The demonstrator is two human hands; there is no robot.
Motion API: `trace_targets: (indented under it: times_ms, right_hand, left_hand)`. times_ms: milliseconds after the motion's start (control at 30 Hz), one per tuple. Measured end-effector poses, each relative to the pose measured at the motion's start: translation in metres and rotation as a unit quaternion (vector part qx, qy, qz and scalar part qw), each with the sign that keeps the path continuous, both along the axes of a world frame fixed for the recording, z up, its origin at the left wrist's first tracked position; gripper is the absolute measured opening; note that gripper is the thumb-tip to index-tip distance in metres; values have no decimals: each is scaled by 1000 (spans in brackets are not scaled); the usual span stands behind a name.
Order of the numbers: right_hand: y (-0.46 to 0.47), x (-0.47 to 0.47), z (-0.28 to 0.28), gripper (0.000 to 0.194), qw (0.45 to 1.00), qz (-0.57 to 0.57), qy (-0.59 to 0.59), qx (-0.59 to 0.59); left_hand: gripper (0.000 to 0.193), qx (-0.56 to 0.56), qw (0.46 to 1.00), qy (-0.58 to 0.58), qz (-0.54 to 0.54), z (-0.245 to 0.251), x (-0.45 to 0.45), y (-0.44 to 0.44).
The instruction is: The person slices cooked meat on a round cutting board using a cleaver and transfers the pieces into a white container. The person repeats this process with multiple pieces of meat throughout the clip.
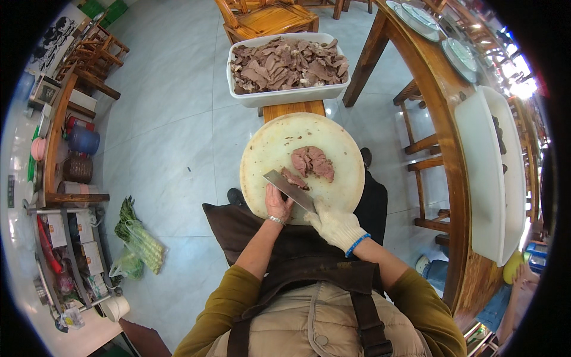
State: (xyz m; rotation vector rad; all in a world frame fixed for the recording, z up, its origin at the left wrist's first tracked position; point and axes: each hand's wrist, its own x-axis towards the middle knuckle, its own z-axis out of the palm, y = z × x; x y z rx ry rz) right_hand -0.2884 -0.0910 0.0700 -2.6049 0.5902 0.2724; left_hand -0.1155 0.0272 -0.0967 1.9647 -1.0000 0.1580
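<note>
A round, pale chopping board (pixel 263 147) lies in front of me. My right hand (pixel 337 225), in a white knitted glove, grips a cleaver (pixel 290 192) whose blade slants up to the left over the near half of the board. Close against the blade's near side is my bare left hand (pixel 277 203); a small dark patch shows by its fingers, and I cannot tell whether they hold meat. A cut strip of cooked meat (pixel 293 178) lies just beyond the blade. Farther back sits a larger cluster of pinkish-brown cooked meat (pixel 313 162). Small scraps dot the board.
A white tub (pixel 290 94) heaped with sliced meat stands beyond the board, near a wooden chair (pixel 274 22). On the right, a wooden table (pixel 439 111) bears a long white tub (pixel 479 178) and covered plates. Bagged green vegetables (pixel 142 241) lie on the floor at left. Another person's hand (pixel 524 276) shows lower right.
</note>
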Motion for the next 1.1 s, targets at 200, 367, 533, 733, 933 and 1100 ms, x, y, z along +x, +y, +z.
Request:
trace_targets:
  times_ms: [200,367,533,733,933,1100]
  right_hand:
    - [1,12,14,63,998,-35,52,25]
    - [-3,35,15,67,994,-42,82,53]
    - [-10,42,6,68,996,-23,75,45]
    - [-12,25,11,63,994,-42,76,73]
    - [-24,57,0,62,991,-34,107,78]
    - [-20,29,-2,66,991,-44,89,86]
  left_hand:
    - [66,-15,1000,9,0,0,1,2]
    - [61,4,1000,15,6,4,-2,2]
    - [60,-2,1000,25,1,13,-3,-6]
    - [53,9,1000,4,4,9,1,-1]
    - [48,19,999,24,-15,10,1,-5]
    - [49,24,999,22,-6,5,3,1]
